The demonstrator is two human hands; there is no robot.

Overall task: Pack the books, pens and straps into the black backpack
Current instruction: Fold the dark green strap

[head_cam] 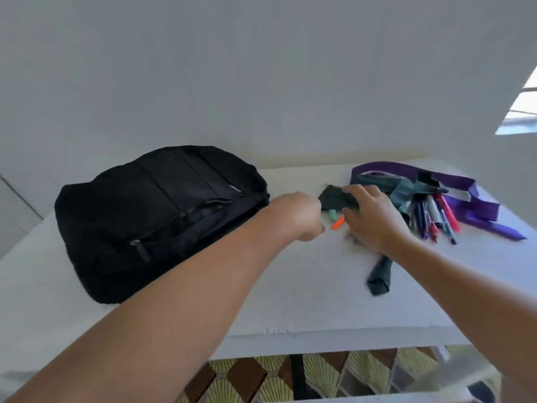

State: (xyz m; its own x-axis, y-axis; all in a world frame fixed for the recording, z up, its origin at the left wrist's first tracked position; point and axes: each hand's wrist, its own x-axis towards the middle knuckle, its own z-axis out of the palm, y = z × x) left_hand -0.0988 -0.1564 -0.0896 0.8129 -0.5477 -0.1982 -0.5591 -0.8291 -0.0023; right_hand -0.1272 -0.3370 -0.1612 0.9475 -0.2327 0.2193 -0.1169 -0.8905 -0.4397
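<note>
Head view looks down over two bare forearms reaching out across a white table (203, 301). From the near left, the left hand (302, 216) stretches to the middle of the table, its fingers curled in toward the palm; motion blur and the angle hide what, if anything, it holds, so I cannot tell its grip. The right hand (372, 216) comes in from the near right, palm down, with its fingers curled over a bunched end of the dark green strap (337, 197). That strap runs under the hand, and its other end lies flat on the table nearer the camera.

Between the two hands, a green pen (419, 214) tip and an orange pen (338, 223) tip show; whether either hand holds them is unclear.

On the left of the table lies the black backpack (157, 210), on its side, its zip pull facing near. At the far right, a purple strap (465, 199) loops around a loose pile of pens (438, 216), just beside the right hand.
</note>
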